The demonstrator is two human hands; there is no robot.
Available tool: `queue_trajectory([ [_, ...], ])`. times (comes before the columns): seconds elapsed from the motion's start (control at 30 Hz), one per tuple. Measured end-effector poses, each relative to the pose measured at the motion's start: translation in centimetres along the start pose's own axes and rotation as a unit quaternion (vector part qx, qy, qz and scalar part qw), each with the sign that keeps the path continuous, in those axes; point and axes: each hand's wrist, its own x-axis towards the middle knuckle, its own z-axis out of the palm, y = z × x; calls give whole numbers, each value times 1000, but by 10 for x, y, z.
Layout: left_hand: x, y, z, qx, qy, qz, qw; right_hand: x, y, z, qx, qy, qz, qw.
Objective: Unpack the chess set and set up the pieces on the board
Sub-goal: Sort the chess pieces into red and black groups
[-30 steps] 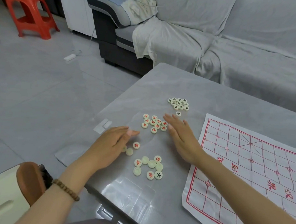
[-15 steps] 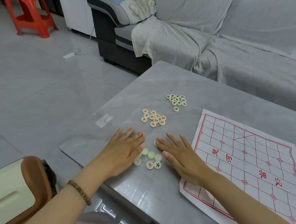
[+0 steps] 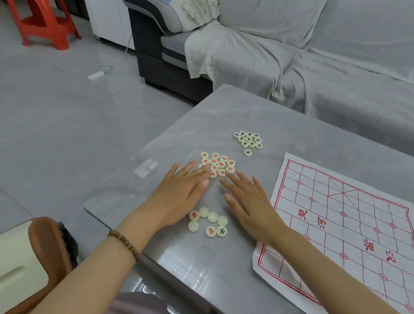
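Left hand (image 3: 181, 196): flat, fingers straight, holding nothing, tips touching the red-lettered pile of cream round pieces (image 3: 217, 165)
Right hand (image 3: 249, 204): also flat and empty, just beside that pile
Small bunch of cream pieces (image 3: 208, 222): between the wrists, mostly blank side up
Black-lettered pile (image 3: 248, 140): further back on the glossy grey bench (image 3: 289, 123)
White cloth board with red grid (image 3: 343, 230): right of the hands
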Motion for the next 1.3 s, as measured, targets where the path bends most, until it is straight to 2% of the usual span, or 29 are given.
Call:
queue_trajectory([
  [0.1, -28, -5, -11, -14, 21, 17, 1000, -33, -21, 0, 19, -11, -56, 998],
  [0.2, -53, -3, -10, -4, -3, 21, 1000, -57, -30, 5, -8, -14, -88, 996],
  [0.33, -68, 4, -5, 44, -46, 8, 998, -63, -31, 11, -48, -11, -81, 995],
  [0.6, -74, 5, -5, 144, -35, -23, 989, -71, -37, 8, -64, 6, -96, 993],
  [0.93, -45, 6, 3, 121, -52, -71, 989, -81, -10, -9, -97, 12, 14, 995],
  [1.13, -21, 9, 10, 114, -50, -73, 990, -42, -3, -7, -62, -30, 97, 993],
  [1.3, 3, 5, 13, 115, -29, -86, 989, 5, 0, 6, -52, -26, 108, 992],
])
